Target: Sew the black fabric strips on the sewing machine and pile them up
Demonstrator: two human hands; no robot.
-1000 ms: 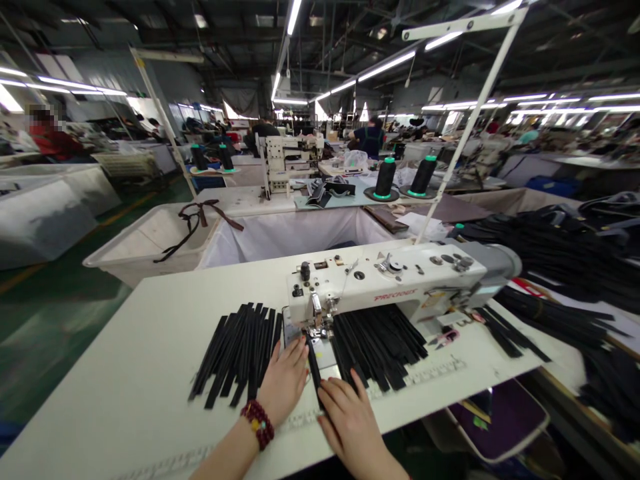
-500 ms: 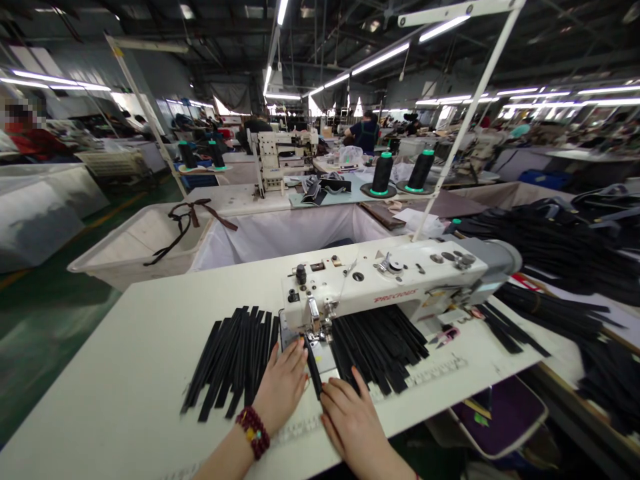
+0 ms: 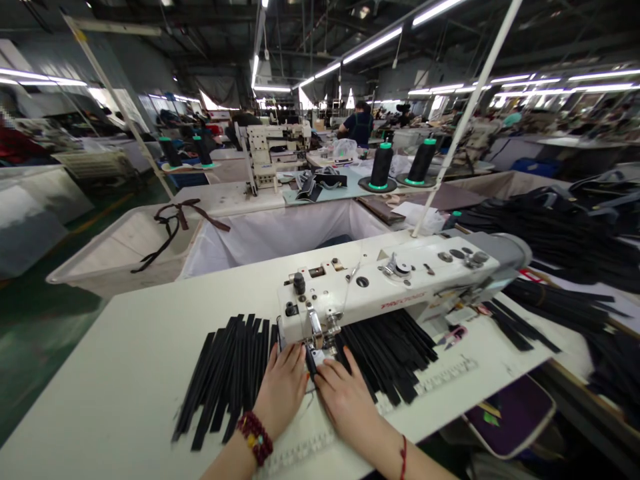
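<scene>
One black strip (image 3: 311, 365) at the needle end of one sewing machine (image 3: 360, 290), between two hands. Left hand (image 3: 284, 383) palm down, fingers extended, little finger apart. Right hand (image 3: 346, 392) palm down, fingertips at strip; can't tell if pinching. Two big strip piles (image 3: 230, 373) flank them on desk (image 3: 135, 360). Four tall thread cones (image 3: 382, 167) beyond.

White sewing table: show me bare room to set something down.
Broadest bare patch: the left end of the table, bordered by the left pile of black strips. Crowded: around the needle, where left hand and right hand meet a strip, and beneath the machine arm, by another pile.
</scene>
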